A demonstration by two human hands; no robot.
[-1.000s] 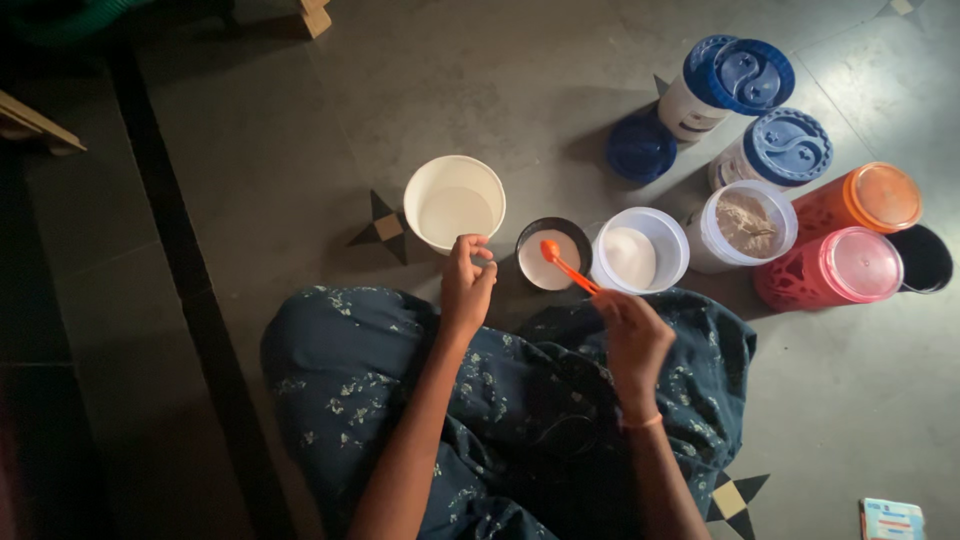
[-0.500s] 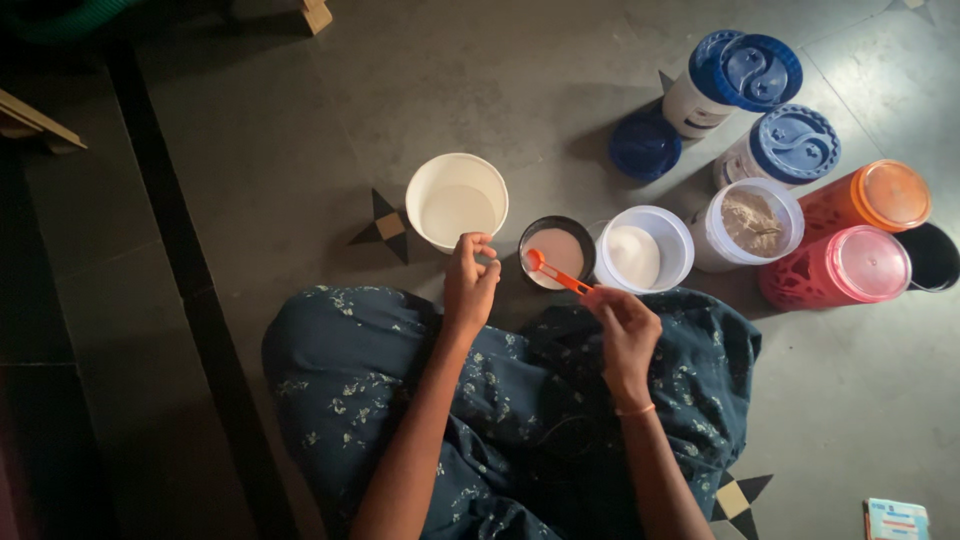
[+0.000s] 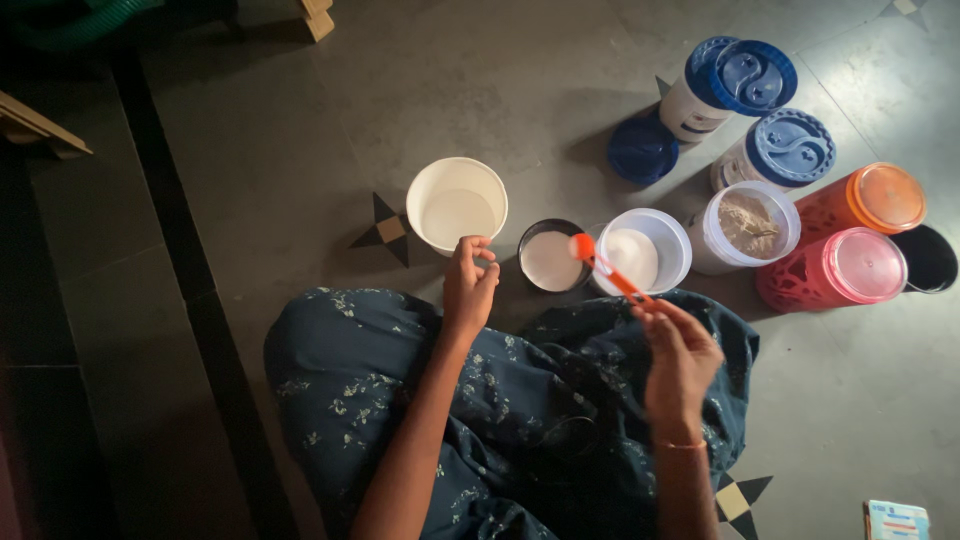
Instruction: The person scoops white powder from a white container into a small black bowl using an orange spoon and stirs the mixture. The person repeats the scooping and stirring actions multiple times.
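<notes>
I sit on the floor in a dark blue patterned garment. My right hand (image 3: 680, 350) holds an orange spoon (image 3: 604, 267) by its handle, the bowl raised over the gap between a small dark bowl (image 3: 551, 259) of white powder and an open white tub (image 3: 642, 250) of white powder. My left hand (image 3: 469, 281) rests with fingers curled at the near rim of a white bucket (image 3: 456, 204), left of the dark bowl. I cannot tell whether it holds anything small.
To the right stand an open white jar of brownish powder (image 3: 746, 226), two blue-lidded jars (image 3: 736, 85) (image 3: 780, 150), a loose blue lid (image 3: 641, 150), an orange jar (image 3: 868, 200), a pink jar (image 3: 840, 268) and a dark cup (image 3: 927, 258). A small box (image 3: 895, 520) lies bottom right.
My right hand has pulled back to the right and lifted the orange spoon out of the dark bowl toward the white tub. The left hand has stayed put.
</notes>
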